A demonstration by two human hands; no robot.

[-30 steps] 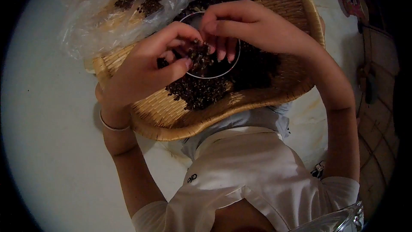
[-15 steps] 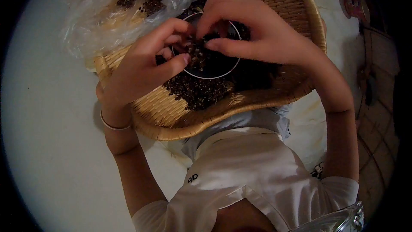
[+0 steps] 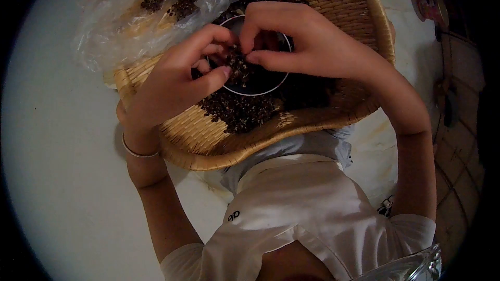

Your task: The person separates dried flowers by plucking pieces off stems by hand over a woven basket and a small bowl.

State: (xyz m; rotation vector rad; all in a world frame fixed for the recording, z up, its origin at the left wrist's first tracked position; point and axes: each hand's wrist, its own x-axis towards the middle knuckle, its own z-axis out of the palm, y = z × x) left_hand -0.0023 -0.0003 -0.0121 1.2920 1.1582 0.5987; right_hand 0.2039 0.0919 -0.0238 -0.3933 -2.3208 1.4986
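Note:
Between both hands, over a dark bowl with a white rim (image 3: 259, 94), is a sprig of small dark dried berries (image 3: 240, 71) that look like peppercorns. My left hand (image 3: 179, 75) grips the sprig from the left, thumb and fingers closed around it. From the right, my right hand (image 3: 302, 41) pinches at the sprig's top with thumb and forefinger; whatever lies between those tips is too small to make out. The bowl rests in a woven basket tray (image 3: 192, 138), with a heap of dark berries (image 3: 242, 112) just in front of it.
A clear plastic bag (image 3: 114, 36) lies over the basket's far left side, with dark clusters (image 3: 182, 0) in or on it. More dark berries lie behind the bowl. The basket sits against my lap. At the far right stands a small reddish container (image 3: 432, 8).
My right hand has lowered slightly toward me, and its thumb and forefinger have come together at the sprig. My left hand has stayed almost still.

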